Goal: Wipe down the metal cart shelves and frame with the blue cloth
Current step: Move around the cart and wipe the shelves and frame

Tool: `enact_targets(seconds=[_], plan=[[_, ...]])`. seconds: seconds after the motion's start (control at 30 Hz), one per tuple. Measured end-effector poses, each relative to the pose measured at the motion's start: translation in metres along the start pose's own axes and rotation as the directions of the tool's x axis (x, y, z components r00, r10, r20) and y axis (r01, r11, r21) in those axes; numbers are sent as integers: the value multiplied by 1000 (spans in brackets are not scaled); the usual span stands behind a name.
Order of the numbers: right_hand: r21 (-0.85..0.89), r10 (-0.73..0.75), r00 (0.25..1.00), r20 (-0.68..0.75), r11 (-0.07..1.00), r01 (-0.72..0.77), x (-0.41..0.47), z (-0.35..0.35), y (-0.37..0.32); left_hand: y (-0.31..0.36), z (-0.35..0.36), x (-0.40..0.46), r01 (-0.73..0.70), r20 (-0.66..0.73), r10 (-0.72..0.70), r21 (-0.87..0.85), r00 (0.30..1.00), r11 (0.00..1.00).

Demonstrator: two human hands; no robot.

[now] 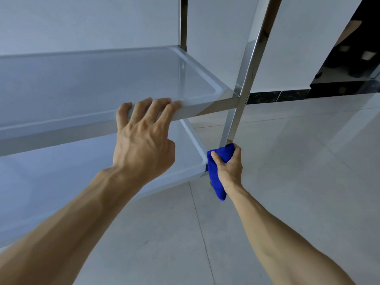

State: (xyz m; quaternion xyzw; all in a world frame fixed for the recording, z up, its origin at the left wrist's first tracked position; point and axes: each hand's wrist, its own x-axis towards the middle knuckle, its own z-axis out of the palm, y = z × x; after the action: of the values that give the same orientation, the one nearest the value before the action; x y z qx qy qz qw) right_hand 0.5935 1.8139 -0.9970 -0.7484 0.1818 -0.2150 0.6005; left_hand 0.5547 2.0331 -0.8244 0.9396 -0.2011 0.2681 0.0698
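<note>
pale glossy floor tiles (287, 202) under a metal cart: two smooth shallow tray shelves with rounded corners, upper shelf (102, 79) above lower shelf (61, 182), joined by a mirror-bright square corner post (242, 89). left hand (144, 140) hooks curled fingers over the upper shelf's front rim. right hand (229, 165) grips the blue cloth (216, 173), fuzzy and bunched, around the post beside the lower shelf's corner
</note>
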Motion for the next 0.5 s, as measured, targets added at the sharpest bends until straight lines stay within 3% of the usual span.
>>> enact_targets(seconds=[0.27, 0.37, 0.5], plan=[[327, -146, 985, -93, 930, 169, 2, -50, -100, 4, -11, 4, 30, 38, -28, -54, 999, 998], [334, -253, 950, -182, 893, 301, 9, -61, -151, 5, -19, 6, 36, 63, -31, -86, 998, 996], [240, -306, 951, -53, 920, 310, 27, -53, -200, 6, -38, 15, 43, 164, -21, -128, 986, 991]])
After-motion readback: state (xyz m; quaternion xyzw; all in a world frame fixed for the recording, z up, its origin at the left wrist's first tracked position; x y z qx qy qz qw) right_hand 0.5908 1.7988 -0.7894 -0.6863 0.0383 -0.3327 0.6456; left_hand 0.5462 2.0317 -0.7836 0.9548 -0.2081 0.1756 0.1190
